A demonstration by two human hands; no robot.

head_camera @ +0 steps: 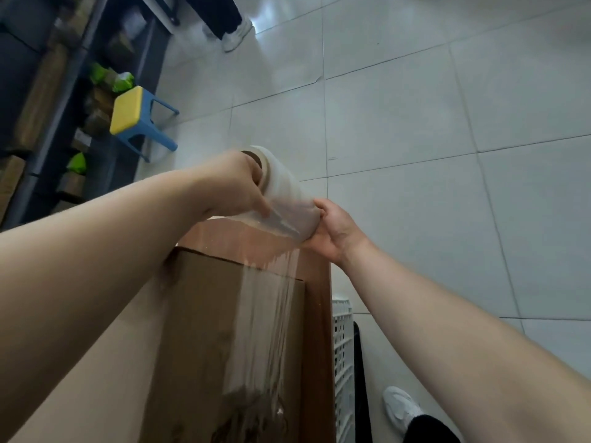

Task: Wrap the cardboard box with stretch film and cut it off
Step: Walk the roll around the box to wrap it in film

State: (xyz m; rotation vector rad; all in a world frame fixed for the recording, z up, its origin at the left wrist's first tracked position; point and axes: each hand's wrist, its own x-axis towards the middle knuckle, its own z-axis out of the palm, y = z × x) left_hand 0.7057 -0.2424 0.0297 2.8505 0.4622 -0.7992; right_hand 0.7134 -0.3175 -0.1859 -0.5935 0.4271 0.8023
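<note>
A brown cardboard box (204, 330) lies on a wooden table (315, 314), low in the middle of the view. A band of clear stretch film (265, 318) runs along its top up to the white film roll (281, 190), held above the box's far end. My left hand (236, 183) grips the roll's upper end, with fingers at the brown core. My right hand (332, 231) holds the roll's lower end from the right.
A yellow-topped blue stool (134, 118) stands on the grey tiled floor at the left, beside dark shelving (41, 100) full of boxes. A white slatted crate (343, 362) stands right of the table. Another person's legs and white shoes (236, 33) show at the top. My white shoe (401, 407) is at lower right.
</note>
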